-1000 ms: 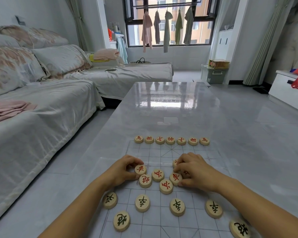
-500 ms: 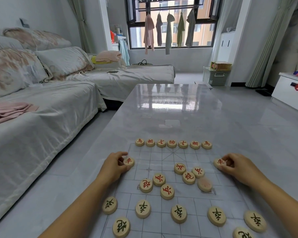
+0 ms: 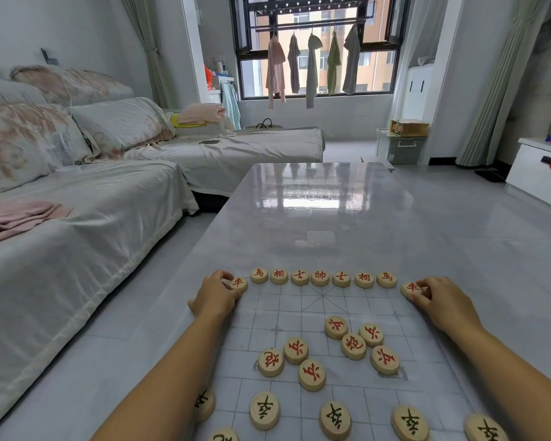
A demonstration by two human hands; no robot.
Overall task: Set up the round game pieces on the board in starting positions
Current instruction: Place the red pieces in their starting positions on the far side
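A thin clear board [image 3: 357, 310] with a printed grid lies on the grey table. Several round wooden pieces with red characters form a row [image 3: 320, 276] along its far edge. My left hand [image 3: 215, 296] pinches a red-marked piece [image 3: 238, 284] at the row's left end. My right hand [image 3: 442, 302] pinches another red-marked piece [image 3: 411, 288] at the right end. Loose red pieces [image 3: 353, 345] lie scattered mid-board, and black-marked pieces [image 3: 334, 420] line the near side.
The glossy table [image 3: 325, 224] stretches far ahead. A covered sofa [image 3: 77, 218] runs along the left, close to the table's edge. A white cabinet [image 3: 538, 176] stands at the far right, a storage box [image 3: 401, 148] near the window.
Both hands have carried their red pieces from mid-board outward and forward to the two ends of the far row. The camera has tilted up a little.
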